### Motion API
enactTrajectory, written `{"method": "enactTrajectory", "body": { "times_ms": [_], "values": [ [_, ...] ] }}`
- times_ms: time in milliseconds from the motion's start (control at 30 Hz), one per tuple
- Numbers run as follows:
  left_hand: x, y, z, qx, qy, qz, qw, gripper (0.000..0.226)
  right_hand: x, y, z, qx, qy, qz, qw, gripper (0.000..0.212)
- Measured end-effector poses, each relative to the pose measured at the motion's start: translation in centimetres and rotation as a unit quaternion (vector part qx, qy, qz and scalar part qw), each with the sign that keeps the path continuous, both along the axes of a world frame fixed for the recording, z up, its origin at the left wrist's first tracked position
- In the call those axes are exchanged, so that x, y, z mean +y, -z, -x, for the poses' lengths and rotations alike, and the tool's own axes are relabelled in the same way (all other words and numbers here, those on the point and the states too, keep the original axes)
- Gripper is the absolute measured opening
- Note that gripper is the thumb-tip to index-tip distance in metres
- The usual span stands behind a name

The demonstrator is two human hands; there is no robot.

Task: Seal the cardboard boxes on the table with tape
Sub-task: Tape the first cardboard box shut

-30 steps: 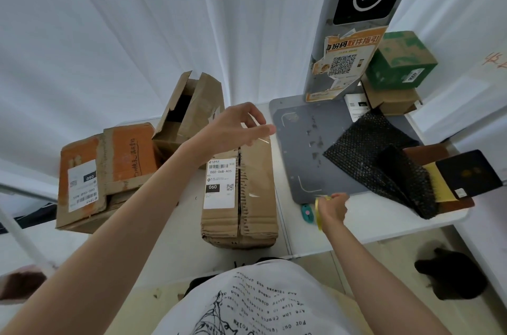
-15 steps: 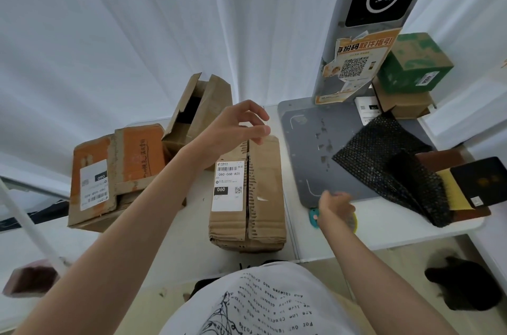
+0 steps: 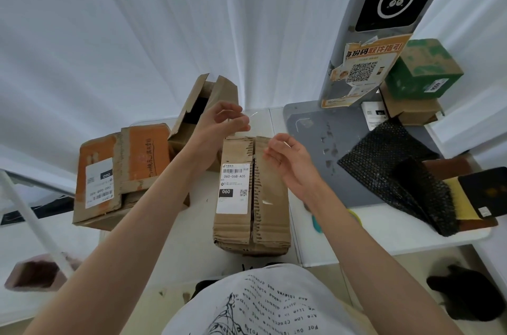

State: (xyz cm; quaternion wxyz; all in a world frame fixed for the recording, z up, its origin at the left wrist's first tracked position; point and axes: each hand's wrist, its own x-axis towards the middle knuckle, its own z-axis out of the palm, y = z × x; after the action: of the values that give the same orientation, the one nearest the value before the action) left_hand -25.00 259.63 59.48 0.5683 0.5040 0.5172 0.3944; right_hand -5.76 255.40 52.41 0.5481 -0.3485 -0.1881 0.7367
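The clear tape strip (image 3: pixel 253 126) looks thin, limp and clingy, best held taut by its ends. The left hand (image 3: pixel 219 122) pinches its far end above the labelled cardboard box (image 3: pixel 251 197); the right hand (image 3: pixel 290 159), fingers loosely spread, apparently holds nothing.

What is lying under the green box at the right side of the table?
The green box sits on a flatter brown box, which rests on the grey mat. What is inside either box is hidden.
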Motion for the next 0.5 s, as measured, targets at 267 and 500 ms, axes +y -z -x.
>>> {"method": "enactTrajectory", "body": {
  "times_ms": [267, 500],
  "values": [
    [-0.6, 2.7, 0.4, 0.171, -0.048, -0.039, 0.983, 0.036, 1.5, 0.2, 0.0, -0.361, 0.011, 0.042, 0.932, 0.011],
    [1.1, 5.9, 1.1, 0.333, 0.016, -0.051, 0.941, 0.031, 1.7, 1.0, -1.3, -0.507, 0.098, 0.019, 0.856, 0.018]
  ]
}}
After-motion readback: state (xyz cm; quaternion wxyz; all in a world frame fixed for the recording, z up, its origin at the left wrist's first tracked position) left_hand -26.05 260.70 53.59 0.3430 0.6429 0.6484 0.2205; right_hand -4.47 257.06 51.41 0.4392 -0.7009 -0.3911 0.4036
